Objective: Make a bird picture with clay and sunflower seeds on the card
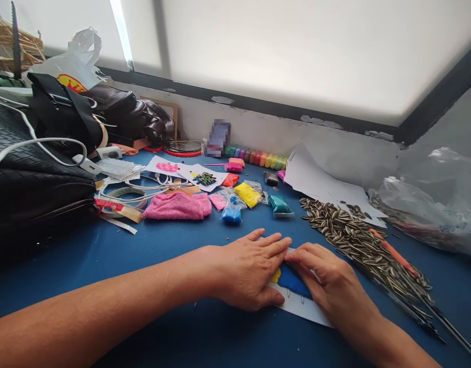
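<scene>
A white sheet of paper [306, 310] lies on the blue table, bearing a flat blue clay shape [296, 281] and a small yellow clay piece [276, 276]. Short drawn leg-like lines show below the blue part. My left hand [253, 273] rests flat on the sheet's left side with its fingers stretched out. At the right of the blue clay, my right hand [329, 278] has its thumb and fingertips pinched together against the shape's upper edge. Whatever sits between those fingertips is hidden. Part of the sheet lies under both hands.
Striped sunflower seeds [354, 237] are heaped at right, with an orange-handled tool [394, 253] on them. Bagged blue [231, 210], yellow [248, 194] and green clay [280, 204] lie ahead. A pink cloth [177, 205] and black bag [40, 189] are at left.
</scene>
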Available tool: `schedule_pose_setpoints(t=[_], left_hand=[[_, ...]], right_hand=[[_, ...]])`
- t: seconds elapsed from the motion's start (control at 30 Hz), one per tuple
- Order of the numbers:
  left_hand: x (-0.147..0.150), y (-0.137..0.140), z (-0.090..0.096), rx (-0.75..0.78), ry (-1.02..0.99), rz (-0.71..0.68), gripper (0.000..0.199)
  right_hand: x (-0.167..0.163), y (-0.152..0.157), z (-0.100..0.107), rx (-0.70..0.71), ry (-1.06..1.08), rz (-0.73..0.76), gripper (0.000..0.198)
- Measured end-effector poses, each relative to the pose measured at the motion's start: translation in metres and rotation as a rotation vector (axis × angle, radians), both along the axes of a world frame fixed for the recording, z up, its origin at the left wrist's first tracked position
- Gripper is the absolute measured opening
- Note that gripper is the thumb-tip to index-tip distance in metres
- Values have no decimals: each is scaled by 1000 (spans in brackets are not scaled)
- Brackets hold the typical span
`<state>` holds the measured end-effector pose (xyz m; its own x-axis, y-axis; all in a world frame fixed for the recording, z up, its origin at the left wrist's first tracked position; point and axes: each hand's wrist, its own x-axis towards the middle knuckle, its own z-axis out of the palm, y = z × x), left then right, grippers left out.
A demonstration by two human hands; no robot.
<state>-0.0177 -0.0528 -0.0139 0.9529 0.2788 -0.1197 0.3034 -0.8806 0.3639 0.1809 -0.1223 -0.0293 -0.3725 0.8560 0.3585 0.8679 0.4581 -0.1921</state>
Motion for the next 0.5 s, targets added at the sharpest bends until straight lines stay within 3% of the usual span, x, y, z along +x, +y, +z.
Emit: schedule_pose_setpoints(t=[0.5], left_hand=[[-4,7,-3,22,-37,34,87]], right_hand=[[3,-2,5,10,-20,-14,22]])
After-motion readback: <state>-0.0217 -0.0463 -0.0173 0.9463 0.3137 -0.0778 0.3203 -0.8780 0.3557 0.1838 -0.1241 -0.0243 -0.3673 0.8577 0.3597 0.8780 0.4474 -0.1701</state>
